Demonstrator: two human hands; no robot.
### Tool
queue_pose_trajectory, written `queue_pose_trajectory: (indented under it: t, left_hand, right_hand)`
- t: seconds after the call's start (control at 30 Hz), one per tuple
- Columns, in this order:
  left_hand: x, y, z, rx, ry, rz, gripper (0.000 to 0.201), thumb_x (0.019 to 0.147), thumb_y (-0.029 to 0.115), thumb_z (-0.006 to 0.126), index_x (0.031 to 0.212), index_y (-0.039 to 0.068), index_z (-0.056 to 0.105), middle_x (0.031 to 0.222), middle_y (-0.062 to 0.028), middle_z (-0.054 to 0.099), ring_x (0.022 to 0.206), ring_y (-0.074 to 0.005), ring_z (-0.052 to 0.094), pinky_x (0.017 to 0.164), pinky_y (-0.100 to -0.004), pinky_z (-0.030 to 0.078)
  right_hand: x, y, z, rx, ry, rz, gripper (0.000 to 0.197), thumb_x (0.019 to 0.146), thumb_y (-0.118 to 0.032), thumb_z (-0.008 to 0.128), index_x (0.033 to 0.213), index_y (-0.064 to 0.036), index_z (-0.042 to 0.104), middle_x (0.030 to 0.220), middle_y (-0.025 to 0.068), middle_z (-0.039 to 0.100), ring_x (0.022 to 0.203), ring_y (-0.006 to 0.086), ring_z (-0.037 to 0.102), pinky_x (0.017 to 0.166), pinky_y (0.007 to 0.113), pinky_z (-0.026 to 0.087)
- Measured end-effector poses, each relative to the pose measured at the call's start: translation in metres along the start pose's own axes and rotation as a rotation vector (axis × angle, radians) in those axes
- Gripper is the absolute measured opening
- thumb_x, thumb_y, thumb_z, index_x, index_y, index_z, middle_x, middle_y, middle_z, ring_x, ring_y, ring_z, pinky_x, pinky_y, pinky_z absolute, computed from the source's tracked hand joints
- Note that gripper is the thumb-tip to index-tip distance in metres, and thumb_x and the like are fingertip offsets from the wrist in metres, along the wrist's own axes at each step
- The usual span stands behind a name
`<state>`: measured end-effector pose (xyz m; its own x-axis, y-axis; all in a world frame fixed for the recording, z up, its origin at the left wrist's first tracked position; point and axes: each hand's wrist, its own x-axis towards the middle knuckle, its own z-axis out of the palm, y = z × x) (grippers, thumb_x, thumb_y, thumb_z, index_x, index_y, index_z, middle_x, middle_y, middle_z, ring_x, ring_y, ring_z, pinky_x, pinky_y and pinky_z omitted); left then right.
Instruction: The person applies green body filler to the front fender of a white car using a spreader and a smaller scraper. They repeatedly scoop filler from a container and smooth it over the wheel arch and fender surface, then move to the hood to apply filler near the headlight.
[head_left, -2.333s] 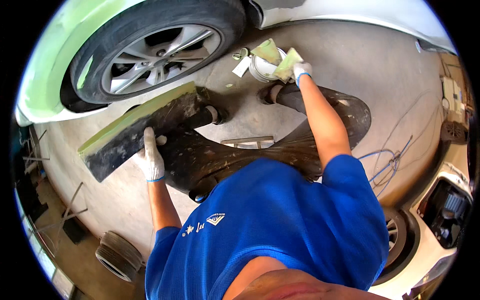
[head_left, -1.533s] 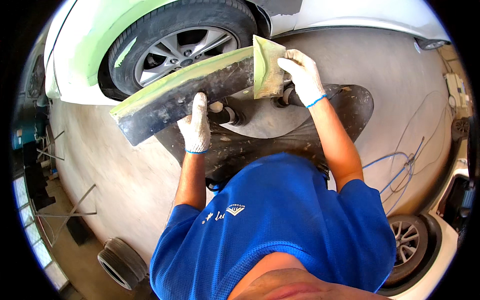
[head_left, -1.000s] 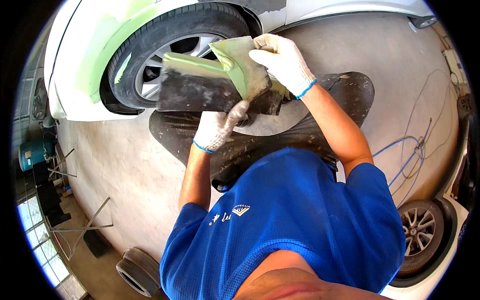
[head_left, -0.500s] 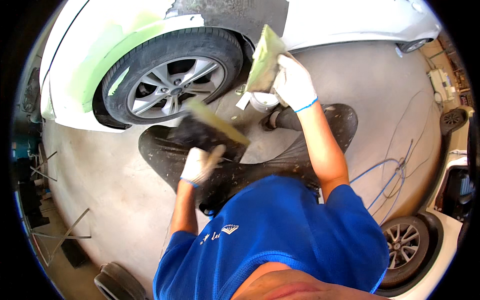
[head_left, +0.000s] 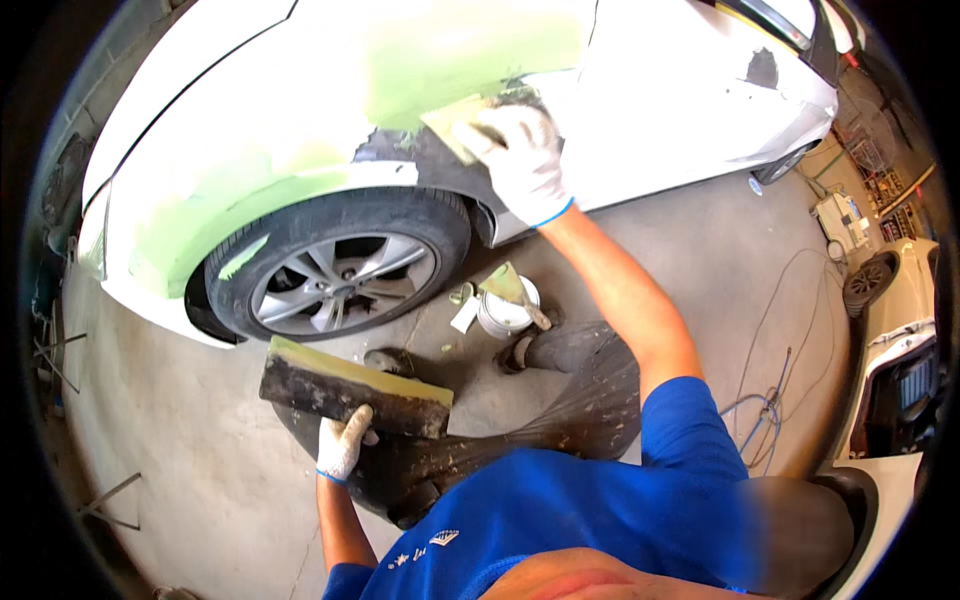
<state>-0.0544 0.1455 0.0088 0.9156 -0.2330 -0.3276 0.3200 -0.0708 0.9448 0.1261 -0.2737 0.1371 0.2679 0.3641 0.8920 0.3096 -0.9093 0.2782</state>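
My left hand [head_left: 343, 443], in a white knit glove, grips the near edge of a long dark board [head_left: 345, 395] with a yellow-green far edge. The board is above my left leg, just this side of the wheel. My right hand [head_left: 520, 170], gloved too, is closed around a flat yellowish spreader [head_left: 455, 125]. That spreader lies against the car's fender [head_left: 430, 60] above the wheel arch, where light green filler meets a dark bare patch. A putty knife [head_left: 510, 285] with green filler on its blade rests across a white can [head_left: 503, 322] on the floor.
The car's front wheel [head_left: 345, 280] stands left of the can. Blue hose [head_left: 765, 405] and thin cable lie on the floor at right. Another car [head_left: 890, 400] with its wheel stands at the far right. Metal stand legs [head_left: 110, 500] are at left.
My right hand has moved from above the can up to the fender. The board in my left hand has shifted left and is held steadier. The putty knife now shows plainly on the can.
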Motion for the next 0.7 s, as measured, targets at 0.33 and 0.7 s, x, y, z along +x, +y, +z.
queue_pose_trajectory:
  t: [0.33, 0.7]
  left_hand:
    - [-0.010, 0.000, -0.012, -0.153, 0.207, 0.069, 0.028, 0.096, 0.014, 0.068, 0.120, 0.003, 0.060, 0.102, -0.0077, 0.067, 0.075, -0.0158, 0.064, 0.054, -0.0282, 0.054]
    - [-0.005, -0.016, -0.057, -0.310, 0.306, 0.091, 0.026, 0.096, 0.015, 0.065, 0.118, 0.004, 0.057, 0.086, -0.0039, 0.063, 0.051, -0.0102, 0.052, 0.040, -0.0243, 0.041]
  right_hand:
    - [-0.013, 0.018, -0.005, -0.024, 0.021, 0.069, 0.042, 0.085, -0.016, 0.071, 0.125, -0.0280, 0.071, 0.118, 0.0004, 0.059, 0.111, 0.0251, 0.056, 0.096, 0.045, 0.047]
    - [-0.029, 0.031, -0.010, 0.072, 0.096, 0.146, 0.037, 0.087, -0.014, 0.076, 0.123, -0.0238, 0.071, 0.113, 0.0025, 0.060, 0.108, 0.0252, 0.056, 0.094, 0.042, 0.048]
